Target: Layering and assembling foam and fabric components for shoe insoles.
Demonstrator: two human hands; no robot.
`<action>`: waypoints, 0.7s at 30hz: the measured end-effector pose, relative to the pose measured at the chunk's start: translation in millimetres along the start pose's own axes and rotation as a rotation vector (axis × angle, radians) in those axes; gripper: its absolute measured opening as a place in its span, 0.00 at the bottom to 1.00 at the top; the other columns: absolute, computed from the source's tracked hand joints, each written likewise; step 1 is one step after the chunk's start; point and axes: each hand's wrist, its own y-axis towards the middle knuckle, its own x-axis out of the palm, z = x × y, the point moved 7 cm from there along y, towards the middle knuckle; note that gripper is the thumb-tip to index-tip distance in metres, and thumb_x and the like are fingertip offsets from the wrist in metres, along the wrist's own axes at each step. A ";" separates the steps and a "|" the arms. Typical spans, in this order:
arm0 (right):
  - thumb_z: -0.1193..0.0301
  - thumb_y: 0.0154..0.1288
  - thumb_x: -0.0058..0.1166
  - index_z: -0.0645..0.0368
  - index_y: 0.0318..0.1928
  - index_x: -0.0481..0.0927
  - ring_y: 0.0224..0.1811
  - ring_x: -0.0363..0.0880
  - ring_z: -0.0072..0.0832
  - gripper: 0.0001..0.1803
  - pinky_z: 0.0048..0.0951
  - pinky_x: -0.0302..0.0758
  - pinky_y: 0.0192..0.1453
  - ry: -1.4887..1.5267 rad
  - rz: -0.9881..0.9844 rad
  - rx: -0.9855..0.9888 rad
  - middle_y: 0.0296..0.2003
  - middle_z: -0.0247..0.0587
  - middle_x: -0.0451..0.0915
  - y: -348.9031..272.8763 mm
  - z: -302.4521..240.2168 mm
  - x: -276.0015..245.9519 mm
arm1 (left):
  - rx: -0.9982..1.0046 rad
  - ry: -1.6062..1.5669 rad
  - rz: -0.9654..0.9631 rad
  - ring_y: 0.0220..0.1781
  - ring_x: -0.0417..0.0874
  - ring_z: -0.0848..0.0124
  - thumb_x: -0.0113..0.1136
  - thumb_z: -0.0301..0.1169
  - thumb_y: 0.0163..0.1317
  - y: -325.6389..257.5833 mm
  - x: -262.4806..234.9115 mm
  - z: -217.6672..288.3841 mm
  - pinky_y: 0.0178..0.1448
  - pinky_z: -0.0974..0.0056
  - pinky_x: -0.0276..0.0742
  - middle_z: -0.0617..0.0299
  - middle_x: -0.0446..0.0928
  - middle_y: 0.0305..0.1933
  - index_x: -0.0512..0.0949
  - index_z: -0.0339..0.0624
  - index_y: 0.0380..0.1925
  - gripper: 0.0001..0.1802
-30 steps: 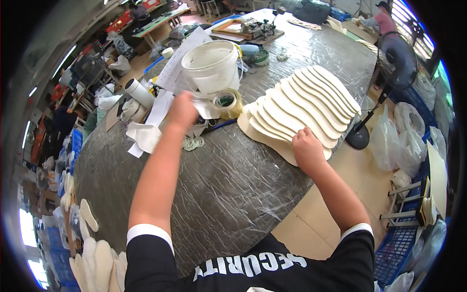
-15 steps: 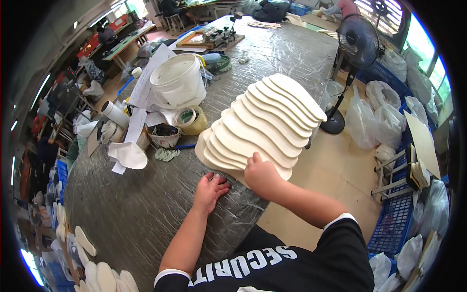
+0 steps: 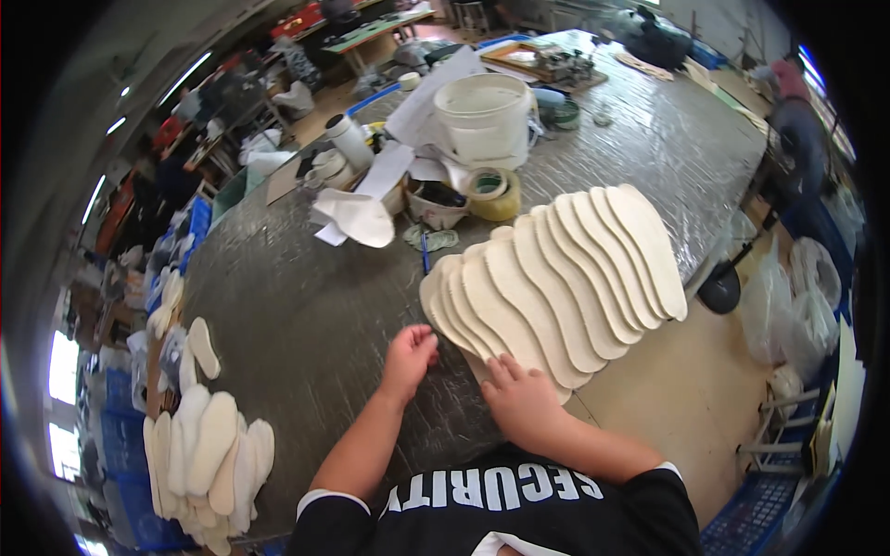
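Observation:
A row of cream insoles (image 3: 556, 278), overlapping like shingles, lies along the right edge of the dark table. My right hand (image 3: 524, 400) rests on the near edge of the row with fingers stretched over the nearest insoles. It grips nothing that I can see. Just left of the row's near-left end is my left hand (image 3: 408, 360), its fingers curled together above the table. No object shows between them.
A plastic-covered table (image 3: 297, 306) carries a white bucket (image 3: 482, 116), a tape roll (image 3: 491, 193), a blue pen (image 3: 425, 252) and a white cloth piece (image 3: 357, 218). More insoles (image 3: 211, 445) are heaped at the lower left. Plastic bags (image 3: 788, 296) stand right of the table.
The view has swung left, so the table and row sit further right. My left hand has gone from spread fingers to curled ones. My right hand's fingers have straightened out over the insoles.

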 end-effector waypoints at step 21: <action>0.66 0.68 0.57 0.64 0.57 0.72 0.40 0.79 0.36 0.22 0.33 0.79 0.44 2.111 -0.137 0.418 0.41 0.47 0.78 119.5 -67.5 53.2 | -0.052 -0.622 0.289 0.34 0.78 0.74 0.60 0.31 0.63 78.9 -152.1 25.5 0.40 0.64 0.71 0.67 0.79 0.34 0.78 0.46 0.36 0.04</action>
